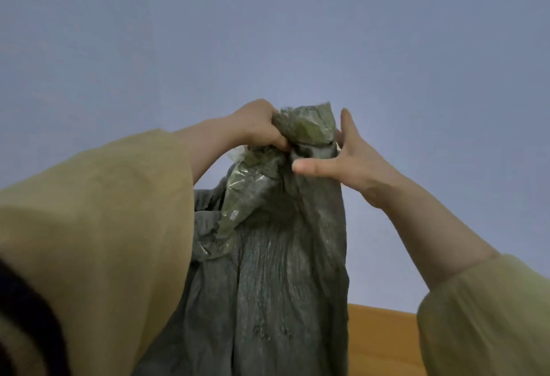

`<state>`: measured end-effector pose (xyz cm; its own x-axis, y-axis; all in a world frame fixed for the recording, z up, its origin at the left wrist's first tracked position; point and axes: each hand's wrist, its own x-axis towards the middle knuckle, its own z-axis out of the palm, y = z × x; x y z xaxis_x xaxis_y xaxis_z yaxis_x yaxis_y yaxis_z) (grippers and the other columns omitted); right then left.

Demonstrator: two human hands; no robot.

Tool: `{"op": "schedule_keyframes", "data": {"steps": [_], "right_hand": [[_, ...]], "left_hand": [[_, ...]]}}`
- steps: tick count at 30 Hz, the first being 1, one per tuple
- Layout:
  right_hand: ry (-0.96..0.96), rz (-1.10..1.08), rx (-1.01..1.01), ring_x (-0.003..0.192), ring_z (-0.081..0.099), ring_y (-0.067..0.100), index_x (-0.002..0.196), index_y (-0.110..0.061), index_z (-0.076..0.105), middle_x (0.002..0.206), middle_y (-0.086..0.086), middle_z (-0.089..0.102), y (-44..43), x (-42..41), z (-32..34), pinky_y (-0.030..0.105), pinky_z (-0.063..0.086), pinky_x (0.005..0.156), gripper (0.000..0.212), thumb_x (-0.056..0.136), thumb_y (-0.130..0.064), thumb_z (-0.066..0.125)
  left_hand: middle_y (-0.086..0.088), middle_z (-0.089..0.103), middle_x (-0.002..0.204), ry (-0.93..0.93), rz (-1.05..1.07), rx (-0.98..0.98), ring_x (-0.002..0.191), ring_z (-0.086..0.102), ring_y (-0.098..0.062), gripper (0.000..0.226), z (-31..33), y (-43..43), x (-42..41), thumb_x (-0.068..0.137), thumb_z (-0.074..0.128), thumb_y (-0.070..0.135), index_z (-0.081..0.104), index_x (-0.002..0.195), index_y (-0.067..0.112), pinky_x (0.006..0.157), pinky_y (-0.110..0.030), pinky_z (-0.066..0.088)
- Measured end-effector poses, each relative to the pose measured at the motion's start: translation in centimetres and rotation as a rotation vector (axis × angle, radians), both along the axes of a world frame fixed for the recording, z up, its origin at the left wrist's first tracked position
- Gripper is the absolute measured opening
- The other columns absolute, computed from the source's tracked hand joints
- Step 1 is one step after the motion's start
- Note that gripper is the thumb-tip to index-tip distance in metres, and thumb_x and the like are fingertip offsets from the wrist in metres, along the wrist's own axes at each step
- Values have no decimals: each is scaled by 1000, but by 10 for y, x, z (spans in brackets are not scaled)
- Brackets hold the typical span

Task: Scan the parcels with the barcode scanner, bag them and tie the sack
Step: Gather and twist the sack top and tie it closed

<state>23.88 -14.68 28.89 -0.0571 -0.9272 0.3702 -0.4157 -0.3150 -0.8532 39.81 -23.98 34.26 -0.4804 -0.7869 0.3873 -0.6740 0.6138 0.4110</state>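
In the head view, up before the plain wall (268, 33), we have the neck (303, 128) of the sack (285, 271) bunched between our two hands, its long axis upright above the sack's body. Our left hand (256, 125) grips it from the left, fingers curled tight round the gathered fabric. Our right hand (354, 161) touches the right side, thumb and forefinger straight and spread; its other fingers are hidden behind. We judge the tie must wrap crosswise at this pinch; no cord shows.
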Motion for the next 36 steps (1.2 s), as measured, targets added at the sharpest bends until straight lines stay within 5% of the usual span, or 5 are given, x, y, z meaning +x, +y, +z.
{"op": "schedule_keyframes", "data": {"steps": [9,14,20,31,36], "right_hand": [[-225,-296,-177,83,70,24,88,-13,71,87,6,73,-44,-5,-13,45,57,83,25,69,4,74],[-356,-277,-101,77,67,26,80,-15,65,79,6,69,-44,-15,-11,37,57,71,22,79,7,62],[-477,-107,-27,64,68,20,81,-7,63,70,7,70,-33,-37,-14,29,58,54,34,81,21,43],[-246,189,63,80,67,32,78,7,69,84,20,68,-23,-57,-19,51,57,78,26,76,18,45],[-230,297,64,82,69,31,63,-10,72,90,19,71,-13,-62,-14,42,57,70,44,75,23,46]], "left_hand": [[-7,42,144,285,-105,291,132,41,-23,103,-23,7,7,68,83,36,23,150,15,106,-36,37],[-6,6,154,112,261,-47,144,9,-25,133,-122,37,4,60,77,61,-12,149,17,116,-43,11],[0,62,106,244,144,-136,105,57,-21,26,-152,9,18,89,59,12,63,113,19,93,-32,43],[6,13,158,-241,-290,83,145,6,-11,102,-46,-14,-12,79,43,-20,2,148,43,111,-31,18],[-9,68,103,-437,-392,300,84,62,-13,39,-36,-12,-27,70,61,-12,66,100,13,65,-22,46]]}}
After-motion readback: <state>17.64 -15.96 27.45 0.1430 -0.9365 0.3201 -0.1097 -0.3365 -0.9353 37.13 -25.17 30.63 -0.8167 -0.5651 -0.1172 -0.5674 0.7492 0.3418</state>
